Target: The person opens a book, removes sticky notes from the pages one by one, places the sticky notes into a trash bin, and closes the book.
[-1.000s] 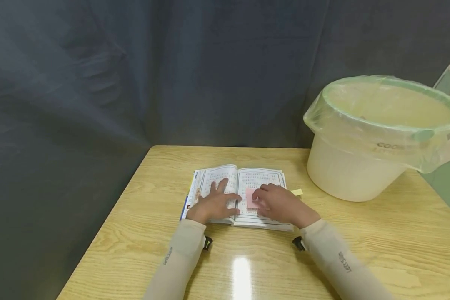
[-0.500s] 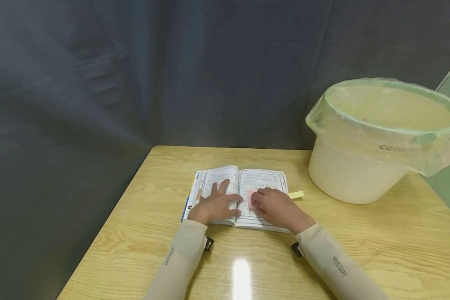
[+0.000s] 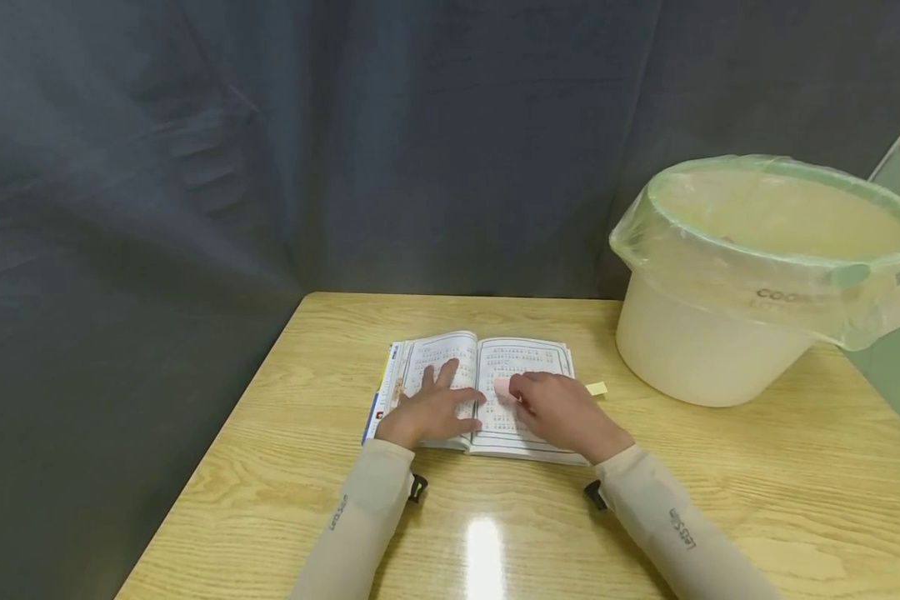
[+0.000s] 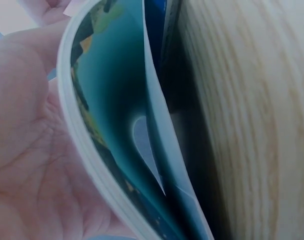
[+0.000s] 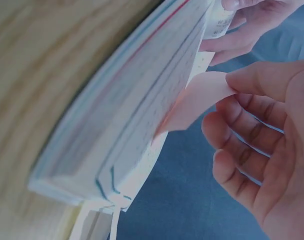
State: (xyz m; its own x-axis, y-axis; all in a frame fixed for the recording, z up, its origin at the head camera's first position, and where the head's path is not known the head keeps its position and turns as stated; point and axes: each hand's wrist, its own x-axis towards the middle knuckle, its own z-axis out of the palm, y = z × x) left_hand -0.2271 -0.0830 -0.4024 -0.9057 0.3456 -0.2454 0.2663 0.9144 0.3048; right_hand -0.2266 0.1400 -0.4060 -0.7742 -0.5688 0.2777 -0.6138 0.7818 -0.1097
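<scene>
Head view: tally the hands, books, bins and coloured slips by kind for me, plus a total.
Left hand and right hand: 2
Open book: 1
Lined bin: 1
Pink slip: 1
Yellow slip: 1
Total: 6

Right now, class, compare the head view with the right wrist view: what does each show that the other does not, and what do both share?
Only the head view: the bag-lined bin and the two sleeves.

Only the right wrist view: the palm side of the right hand, with its fingertips at the lifted, curving end of the pink note.

Both: the open book, the pink note, the wooden table, the right hand and the left hand, partly cut off in the wrist view.
</scene>
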